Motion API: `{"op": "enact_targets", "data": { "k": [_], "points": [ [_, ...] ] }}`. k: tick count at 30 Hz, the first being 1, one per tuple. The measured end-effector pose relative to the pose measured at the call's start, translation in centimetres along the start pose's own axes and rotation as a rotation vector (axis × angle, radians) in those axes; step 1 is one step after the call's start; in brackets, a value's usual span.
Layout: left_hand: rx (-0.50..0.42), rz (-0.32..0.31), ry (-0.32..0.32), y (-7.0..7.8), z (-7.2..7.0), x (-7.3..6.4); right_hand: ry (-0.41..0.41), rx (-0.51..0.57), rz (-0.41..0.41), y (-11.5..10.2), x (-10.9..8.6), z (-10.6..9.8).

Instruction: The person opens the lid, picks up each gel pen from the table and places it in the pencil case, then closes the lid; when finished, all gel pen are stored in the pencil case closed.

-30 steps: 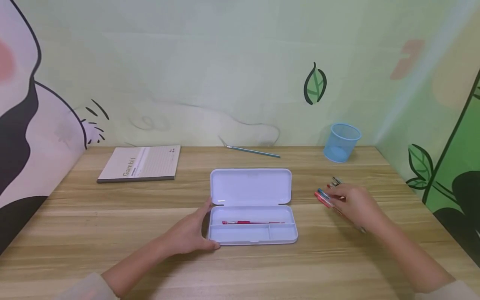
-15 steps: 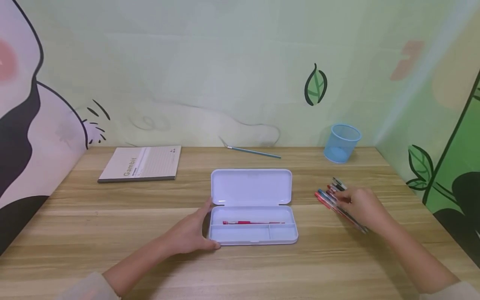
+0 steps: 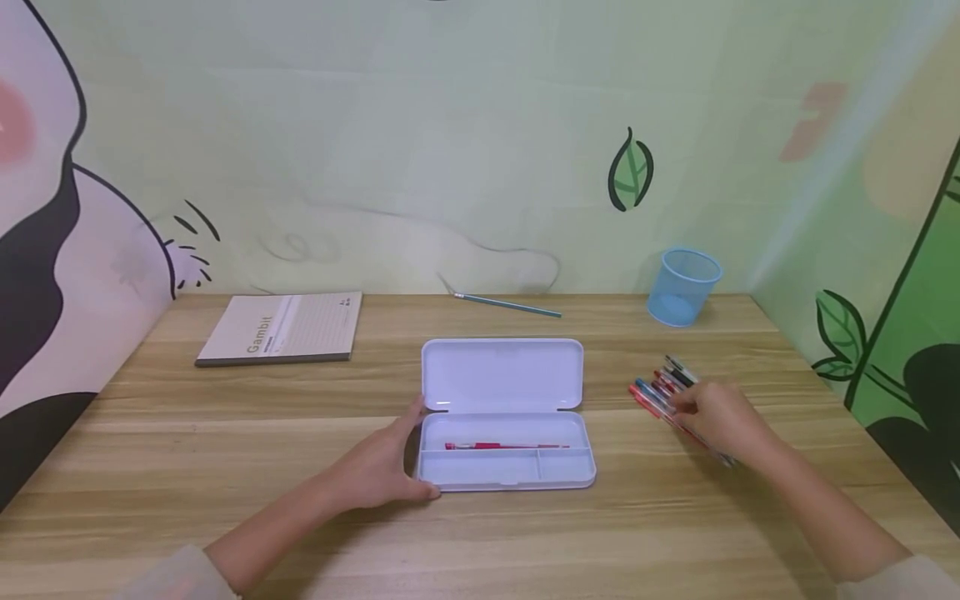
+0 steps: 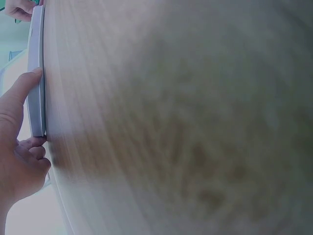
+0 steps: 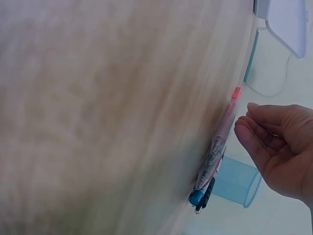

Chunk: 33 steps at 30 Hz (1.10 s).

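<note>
A white pencil case (image 3: 502, 375) lies with its lid folded back in the middle of the table. One red pen (image 3: 491, 446) rests in its long rear compartment. My left hand (image 3: 371, 467) grips the case's left end; in the left wrist view the thumb (image 4: 25, 88) is on the front wall and the fingers bend at the end. Several pens (image 3: 651, 400) with red, blue and black ends lie side by side to the right. Close over them is my right hand (image 3: 723, 421), fingers loosely bent; in the right wrist view nothing shows between its fingertips.
A blue mesh pen cup (image 3: 684, 287) stands at the back right. A blue pencil (image 3: 510, 305) lies along the back edge by the wall. At the back left is a grey notebook (image 3: 281, 327) marked Gambit.
My right hand has drawn slightly back to the right from the blue-capped and red pens, uncovering more of the bunch. My left hand and the case have stayed put.
</note>
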<state>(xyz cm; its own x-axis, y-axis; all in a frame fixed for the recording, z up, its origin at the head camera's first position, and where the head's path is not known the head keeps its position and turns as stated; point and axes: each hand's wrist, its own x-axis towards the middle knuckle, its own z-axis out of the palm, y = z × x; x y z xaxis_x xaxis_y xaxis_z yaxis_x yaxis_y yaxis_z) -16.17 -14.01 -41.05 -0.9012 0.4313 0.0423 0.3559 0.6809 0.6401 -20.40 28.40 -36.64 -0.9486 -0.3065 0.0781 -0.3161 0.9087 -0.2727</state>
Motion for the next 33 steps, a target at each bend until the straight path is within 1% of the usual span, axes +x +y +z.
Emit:
{"op": "enact_targets", "data": {
  "k": [4, 8, 12, 16, 23, 26, 29, 33],
  "points": [
    [-0.003, -0.005, -0.004, 0.0, 0.0, 0.0, -0.044, 0.023, 0.028, -0.1, 0.1, 0.2],
    [-0.003, -0.007, -0.005, 0.0, 0.1, 0.0, -0.067, 0.001, 0.027, -0.1, 0.2, 0.5],
    [-0.002, -0.008, -0.005, 0.0, 0.0, 0.0, -0.073, -0.019, 0.021, -0.2, 0.3, 0.8],
    [0.000, -0.010, -0.006, 0.0, 0.0, 0.0, -0.053, -0.040, -0.001, -0.2, 0.4, 1.0],
    [-0.007, -0.019, -0.010, 0.0, 0.1, 0.0, -0.021, -0.050, 0.000, -0.6, 0.4, 1.1],
    [-0.010, -0.019, -0.009, 0.0, 0.1, 0.0, -0.005, -0.066, -0.012, -0.6, 0.4, 1.1],
    [-0.010, -0.022, -0.011, 0.1, 0.0, 0.0, 0.022, -0.077, -0.026, -0.6, 0.4, 1.2],
    [-0.005, -0.020, -0.009, 0.1, 0.0, 0.0, 0.078, -0.078, -0.048, -0.7, 0.3, 1.2]
  ]
}}
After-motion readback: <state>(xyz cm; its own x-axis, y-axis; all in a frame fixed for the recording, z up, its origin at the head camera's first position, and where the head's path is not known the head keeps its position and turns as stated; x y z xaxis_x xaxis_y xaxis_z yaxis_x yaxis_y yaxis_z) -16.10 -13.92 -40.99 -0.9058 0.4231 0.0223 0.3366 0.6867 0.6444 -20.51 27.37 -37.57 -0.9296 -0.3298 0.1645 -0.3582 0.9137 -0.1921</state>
